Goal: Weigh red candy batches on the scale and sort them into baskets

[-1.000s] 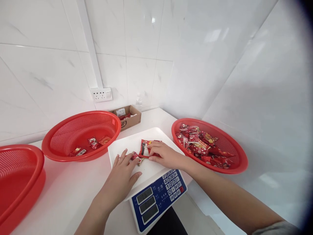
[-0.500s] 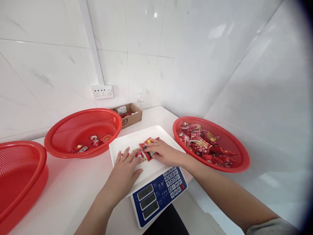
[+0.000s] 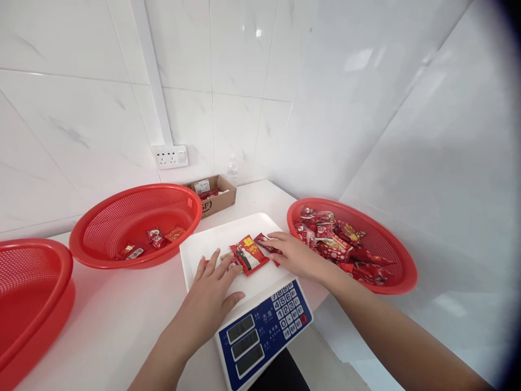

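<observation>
A white weighing tray (image 3: pixel 214 239) sits on a scale with a blue keypad panel (image 3: pixel 264 331). Small snack packets lie across the tray. In the middle is a red packet (image 3: pixel 249 255) with yellow characters and a printed picture, fully in sight. My left hand (image 3: pixel 214 285) lies over the tray's left part, fingers spread, partly covering smaller packets (image 3: pixel 233 263). At the right side, my right hand (image 3: pixel 299 256) rests with stretched fingers on a dark red packet (image 3: pixel 265 242), which it partly hides.
On the right stands a red basket (image 3: pixel 391 239) heaped with red packets. Two more red baskets are on the left: one (image 3: pixel 118 209) holds several packets, the other (image 3: pixel 36 304) is cut off by the frame. A cardboard box (image 3: pixel 220 202) stands behind, near the wall.
My right hand has moved right, uncovering the red packet with yellow characters. A dark red packet now shows under its fingers. My left hand stays spread over the left packets.
</observation>
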The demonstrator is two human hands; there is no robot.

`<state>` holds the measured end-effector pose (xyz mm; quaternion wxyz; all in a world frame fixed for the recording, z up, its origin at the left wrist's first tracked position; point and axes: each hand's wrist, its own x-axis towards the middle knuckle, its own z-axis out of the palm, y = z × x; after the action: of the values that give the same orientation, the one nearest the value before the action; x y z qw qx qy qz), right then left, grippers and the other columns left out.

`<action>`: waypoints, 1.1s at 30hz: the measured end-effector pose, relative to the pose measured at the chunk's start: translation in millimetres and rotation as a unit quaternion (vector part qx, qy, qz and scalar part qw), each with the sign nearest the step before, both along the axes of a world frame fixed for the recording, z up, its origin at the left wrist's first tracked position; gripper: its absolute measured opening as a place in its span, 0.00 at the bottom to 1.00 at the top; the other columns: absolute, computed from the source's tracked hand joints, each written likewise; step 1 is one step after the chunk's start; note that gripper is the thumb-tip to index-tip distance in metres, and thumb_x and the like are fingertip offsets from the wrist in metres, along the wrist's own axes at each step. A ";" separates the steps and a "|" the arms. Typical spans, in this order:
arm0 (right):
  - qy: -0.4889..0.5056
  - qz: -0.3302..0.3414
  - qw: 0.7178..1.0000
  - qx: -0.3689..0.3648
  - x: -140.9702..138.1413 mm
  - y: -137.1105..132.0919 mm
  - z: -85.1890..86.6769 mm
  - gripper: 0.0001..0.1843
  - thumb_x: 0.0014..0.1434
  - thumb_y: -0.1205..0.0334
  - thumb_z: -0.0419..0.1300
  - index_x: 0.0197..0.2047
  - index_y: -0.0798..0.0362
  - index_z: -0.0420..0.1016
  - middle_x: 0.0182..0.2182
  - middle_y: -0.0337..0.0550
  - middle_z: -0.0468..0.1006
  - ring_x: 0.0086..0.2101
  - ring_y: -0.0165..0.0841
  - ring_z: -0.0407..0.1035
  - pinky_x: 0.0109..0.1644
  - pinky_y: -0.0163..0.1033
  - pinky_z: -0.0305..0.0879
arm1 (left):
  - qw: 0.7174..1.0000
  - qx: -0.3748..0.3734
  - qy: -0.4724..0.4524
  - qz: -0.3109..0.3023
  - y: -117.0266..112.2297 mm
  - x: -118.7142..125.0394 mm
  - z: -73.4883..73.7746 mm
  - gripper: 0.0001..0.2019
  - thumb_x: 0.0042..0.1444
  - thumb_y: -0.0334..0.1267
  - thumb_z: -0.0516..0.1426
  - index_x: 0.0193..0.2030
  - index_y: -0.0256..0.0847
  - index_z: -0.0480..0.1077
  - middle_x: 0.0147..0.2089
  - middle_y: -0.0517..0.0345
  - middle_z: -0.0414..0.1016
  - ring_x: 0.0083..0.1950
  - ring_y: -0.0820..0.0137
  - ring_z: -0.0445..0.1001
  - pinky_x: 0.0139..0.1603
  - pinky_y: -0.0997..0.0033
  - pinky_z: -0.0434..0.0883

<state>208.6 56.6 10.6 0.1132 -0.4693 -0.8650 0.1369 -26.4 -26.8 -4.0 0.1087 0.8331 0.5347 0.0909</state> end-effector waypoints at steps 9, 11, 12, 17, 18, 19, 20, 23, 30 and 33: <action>0.033 -0.068 0.997 -0.010 -6.7 7.0 -5.9 0.19 0.57 0.68 0.54 0.52 0.53 0.72 0.46 0.49 0.72 0.46 0.39 0.68 0.52 0.45 0.62 | 0.999 -0.024 -0.027 -0.034 -1.1 6.9 -1.6 0.27 0.60 0.55 0.47 0.63 0.48 0.58 0.68 0.53 0.51 0.69 0.49 0.38 0.63 0.34 0.46; 0.044 -0.063 0.997 -0.013 -12.2 9.5 -4.7 0.18 0.58 0.69 0.54 0.51 0.53 0.72 0.47 0.48 0.72 0.46 0.37 0.68 0.52 0.43 0.62 | 0.999 -0.022 -0.027 -0.031 -0.6 7.0 -0.8 0.27 0.60 0.56 0.46 0.62 0.47 0.59 0.68 0.52 0.52 0.69 0.49 0.39 0.63 0.34 0.46; 0.050 -0.060 0.997 -0.016 -14.3 9.9 -3.7 0.18 0.58 0.70 0.53 0.51 0.52 0.72 0.47 0.48 0.72 0.46 0.36 0.68 0.52 0.41 0.62 | 0.999 -0.021 -0.026 -0.030 -0.5 6.7 -0.4 0.27 0.60 0.56 0.46 0.62 0.47 0.59 0.68 0.51 0.52 0.69 0.49 0.39 0.63 0.34 0.47; 0.068 -0.054 0.996 -0.028 -12.0 5.9 2.2 0.18 0.57 0.70 0.54 0.50 0.50 0.72 0.48 0.44 0.72 0.48 0.34 0.67 0.53 0.40 0.61 | 0.999 -0.018 -0.009 -0.025 -0.1 3.9 0.2 0.28 0.61 0.57 0.43 0.63 0.46 0.58 0.69 0.53 0.49 0.69 0.50 0.37 0.63 0.36 0.47; 0.066 -0.060 0.996 -0.032 -9.8 5.0 2.9 0.17 0.56 0.70 0.54 0.49 0.50 0.72 0.48 0.44 0.72 0.47 0.35 0.67 0.52 0.40 0.62 | 1.000 -0.016 -0.006 -0.024 0.2 3.3 0.0 0.28 0.61 0.57 0.42 0.63 0.47 0.58 0.69 0.53 0.49 0.69 0.50 0.37 0.64 0.36 0.47; 0.062 -0.066 0.995 -0.036 -7.8 4.5 3.3 0.17 0.56 0.71 0.55 0.48 0.50 0.73 0.48 0.44 0.72 0.46 0.35 0.68 0.51 0.40 0.62 | 1.000 -0.014 -0.004 -0.022 0.5 2.7 -0.2 0.28 0.61 0.57 0.42 0.63 0.47 0.58 0.69 0.54 0.49 0.70 0.50 0.38 0.64 0.36 0.46; 0.058 -0.072 0.995 -0.041 -6.3 4.4 3.4 0.16 0.55 0.71 0.55 0.47 0.50 0.73 0.47 0.44 0.72 0.44 0.35 0.69 0.50 0.40 0.63 | 1.000 -0.012 -0.004 -0.021 0.9 2.2 -0.6 0.28 0.61 0.57 0.42 0.63 0.47 0.58 0.69 0.54 0.50 0.70 0.51 0.38 0.64 0.37 0.46; 0.054 -0.086 0.994 -0.049 -7.0 6.6 1.5 0.15 0.54 0.72 0.56 0.43 0.50 0.73 0.44 0.43 0.73 0.38 0.32 0.71 0.45 0.38 0.64 | 1.000 -0.006 -0.006 -0.021 2.1 1.3 -1.8 0.28 0.60 0.57 0.43 0.63 0.47 0.59 0.69 0.53 0.50 0.70 0.51 0.39 0.64 0.38 0.47; 0.065 -0.119 0.990 -0.034 -19.5 16.0 -7.2 0.09 0.55 0.71 0.56 0.40 0.52 0.71 0.40 0.43 0.72 0.36 0.31 0.69 0.43 0.38 0.63 | 1.000 0.010 -0.003 -0.021 2.3 -0.4 -4.6 0.28 0.61 0.57 0.43 0.62 0.46 0.59 0.69 0.52 0.50 0.69 0.51 0.39 0.64 0.38 0.47; 0.067 -0.118 0.990 -0.036 -16.5 13.7 -4.9 0.09 0.56 0.69 0.56 0.41 0.52 0.71 0.42 0.44 0.72 0.37 0.32 0.69 0.44 0.39 0.62 | 1.000 0.015 -0.008 -0.022 2.0 -0.2 -4.4 0.27 0.61 0.56 0.43 0.62 0.46 0.59 0.69 0.52 0.50 0.70 0.51 0.38 0.64 0.37 0.48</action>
<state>192.2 70.3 5.8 0.1698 -0.5614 -0.7886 0.1846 -26.5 -24.9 -8.3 0.1021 0.8453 0.5141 0.1033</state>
